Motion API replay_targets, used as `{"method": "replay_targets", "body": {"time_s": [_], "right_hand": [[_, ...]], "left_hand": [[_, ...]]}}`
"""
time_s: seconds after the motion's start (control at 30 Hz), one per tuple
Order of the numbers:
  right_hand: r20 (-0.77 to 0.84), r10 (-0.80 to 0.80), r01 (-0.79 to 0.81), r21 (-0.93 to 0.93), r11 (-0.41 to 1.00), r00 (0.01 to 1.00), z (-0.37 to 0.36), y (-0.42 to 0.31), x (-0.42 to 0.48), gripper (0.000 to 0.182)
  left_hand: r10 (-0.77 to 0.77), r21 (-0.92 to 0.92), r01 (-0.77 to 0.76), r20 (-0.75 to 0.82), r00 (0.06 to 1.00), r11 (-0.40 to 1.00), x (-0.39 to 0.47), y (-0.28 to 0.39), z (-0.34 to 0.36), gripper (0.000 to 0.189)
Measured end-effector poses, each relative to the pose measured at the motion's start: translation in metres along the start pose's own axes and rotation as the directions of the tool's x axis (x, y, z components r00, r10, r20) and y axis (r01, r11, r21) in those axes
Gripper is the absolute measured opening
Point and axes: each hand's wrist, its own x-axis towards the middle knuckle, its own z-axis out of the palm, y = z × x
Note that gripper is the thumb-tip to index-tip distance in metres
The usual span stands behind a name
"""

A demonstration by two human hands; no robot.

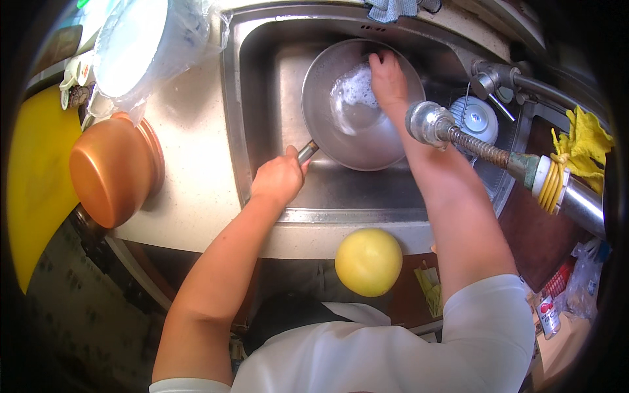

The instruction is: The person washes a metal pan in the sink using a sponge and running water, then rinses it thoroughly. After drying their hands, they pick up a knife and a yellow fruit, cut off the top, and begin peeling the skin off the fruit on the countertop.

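Note:
A round metal wok [363, 140] rests in a stainless steel sink [280, 108], with foamy water [356, 93] pooled inside it. My left hand [280, 177] is closed around the wok's handle [308, 151], which points toward me. My right hand [389, 81] is inside the wok near its far right rim, fingers curled down; whether something is under the fingertips is hidden. A flexible faucet spout [432, 123] hangs over my right forearm. White bowls [474, 120] sit in a wire rack right of the wok.
An orange pot [115, 172] lies tilted on the left counter [196, 147], near cups [73, 73] and a plastic-wrapped white round item [130, 44]. A yellow pomelo-like fruit [368, 263] is at the front edge. Yellow rubber gloves [587, 142] hang at right; a blue-grey cloth [393, 9] lies behind the sink.

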Motion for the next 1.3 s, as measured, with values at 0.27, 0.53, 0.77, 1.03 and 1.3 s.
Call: {"method": "replay_targets", "body": {"time_s": [0.27,0.53,0.77,1.03,1.3], "right_hand": [[0.589,0.398,-0.683,0.716,0.146,0.703,-0.011,-0.121,-0.007,0.005],[0.750,0.165,-0.056,-0.169,0.984,0.641,-0.090,0.001,-0.122,0.013],[0.203,-0.131,0.157,-0.118,0.980,0.970,-0.043,0.011,-0.014,0.019],[0.246,-0.522,0.514,0.099,0.852,0.817,-0.017,-0.016,0.008,0.022],[0.583,0.001,0.166,-0.234,0.958,0.813,-0.049,0.039,-0.074,0.021]], "left_hand": [[0.000,0.033,-0.001,0.005,1.000,0.999,0.000,0.004,-0.002,0.044],[-0.035,0.016,0.034,0.028,0.999,0.999,-0.003,0.007,-0.005,0.045],[-0.017,0.006,0.018,-0.023,1.000,1.000,0.000,0.002,0.001,0.045],[-0.038,0.016,0.038,-0.011,0.999,0.999,-0.001,0.001,0.004,0.043],[0.008,-0.024,-0.008,-0.014,1.000,1.000,0.001,-0.002,-0.001,0.044]]}}
